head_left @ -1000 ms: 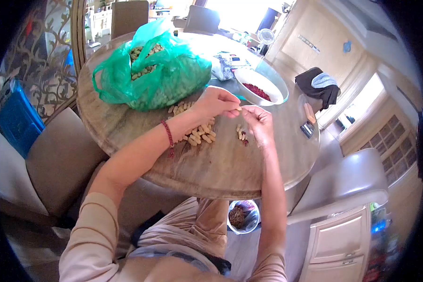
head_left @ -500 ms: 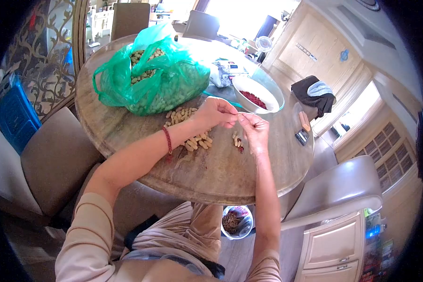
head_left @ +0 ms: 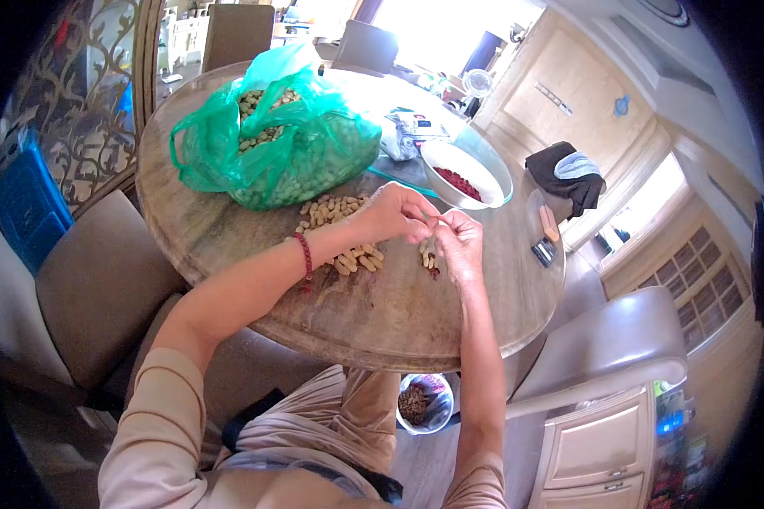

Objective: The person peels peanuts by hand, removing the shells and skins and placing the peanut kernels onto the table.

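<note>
Your left hand (head_left: 396,212) and right hand (head_left: 461,248) meet tip to tip, thumbs and fingers pinched on what is probably a peanut, mostly hidden; that grip likely lets both bear on one small thing. Loose peanuts (head_left: 361,258) lie under and beside your left wrist, seemingly for easy reach. A few pieces (head_left: 428,257) sit apart, just left of your right hand. Beyond it, a white bowl (head_left: 477,171) keeps red kernels (head_left: 456,181) contained; beyond your left hand slumps the open green bag (head_left: 314,161).
</note>
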The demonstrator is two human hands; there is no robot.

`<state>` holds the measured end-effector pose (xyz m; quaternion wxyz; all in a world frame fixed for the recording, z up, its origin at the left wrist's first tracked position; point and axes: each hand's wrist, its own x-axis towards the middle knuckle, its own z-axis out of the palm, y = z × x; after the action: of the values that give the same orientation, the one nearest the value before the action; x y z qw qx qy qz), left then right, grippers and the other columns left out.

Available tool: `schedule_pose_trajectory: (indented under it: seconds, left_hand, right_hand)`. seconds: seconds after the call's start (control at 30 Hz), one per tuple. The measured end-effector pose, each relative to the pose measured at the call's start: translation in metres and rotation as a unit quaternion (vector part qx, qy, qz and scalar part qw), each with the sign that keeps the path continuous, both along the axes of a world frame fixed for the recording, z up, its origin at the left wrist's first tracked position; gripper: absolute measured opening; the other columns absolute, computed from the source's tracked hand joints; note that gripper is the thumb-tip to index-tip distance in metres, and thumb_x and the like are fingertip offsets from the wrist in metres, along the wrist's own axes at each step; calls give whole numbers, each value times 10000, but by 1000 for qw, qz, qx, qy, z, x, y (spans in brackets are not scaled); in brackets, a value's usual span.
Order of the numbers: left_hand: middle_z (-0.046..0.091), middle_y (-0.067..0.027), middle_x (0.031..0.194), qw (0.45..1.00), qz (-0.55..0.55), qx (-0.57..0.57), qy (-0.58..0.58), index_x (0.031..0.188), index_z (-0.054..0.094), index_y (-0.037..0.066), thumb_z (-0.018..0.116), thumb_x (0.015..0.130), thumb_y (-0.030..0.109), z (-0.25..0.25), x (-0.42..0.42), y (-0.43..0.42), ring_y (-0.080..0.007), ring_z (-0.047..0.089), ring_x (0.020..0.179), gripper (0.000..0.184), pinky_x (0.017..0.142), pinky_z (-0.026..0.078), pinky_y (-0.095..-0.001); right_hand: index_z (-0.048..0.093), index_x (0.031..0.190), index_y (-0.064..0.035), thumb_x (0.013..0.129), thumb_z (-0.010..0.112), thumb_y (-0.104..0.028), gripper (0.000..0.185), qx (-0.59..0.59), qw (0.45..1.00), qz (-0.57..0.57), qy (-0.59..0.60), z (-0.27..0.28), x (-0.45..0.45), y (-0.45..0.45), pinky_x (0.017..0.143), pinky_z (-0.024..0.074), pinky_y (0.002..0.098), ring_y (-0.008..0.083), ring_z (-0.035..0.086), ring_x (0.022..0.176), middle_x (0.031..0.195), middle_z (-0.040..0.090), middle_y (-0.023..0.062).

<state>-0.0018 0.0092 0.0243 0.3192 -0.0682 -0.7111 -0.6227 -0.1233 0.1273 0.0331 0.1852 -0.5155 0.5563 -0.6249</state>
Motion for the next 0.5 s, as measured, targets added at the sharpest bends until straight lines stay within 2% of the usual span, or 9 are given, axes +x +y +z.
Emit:
schedule_pose_trajectory:
  seconds: [0.33, 0.5]
  left_hand:
    - [647, -114, 705, 999, 3, -5, -36, 895, 634, -57, 668, 684, 1, 0, 3, -1, -133, 610, 564, 221, 507, 508, -242]
    - [645, -103, 697, 998, 42, 33, -36, 879, 642, -45, 661, 686, 0, -1, 2, -6, -130, 608, 546, 199, 484, 506, -238]
  right_hand:
    - [547, 641, -44, 780, 574, -39, 141, -7, 1000, -2, 22, -6, 1, -4, 395, 261, 190, 8, 365, 435, 526, 477, -54]
    - [613, 730, -28, 857, 598, -164, 187, 32, 999, -17, 20, -2, 5, -2, 391, 254, 190, 2, 347, 428, 522, 462, -72]
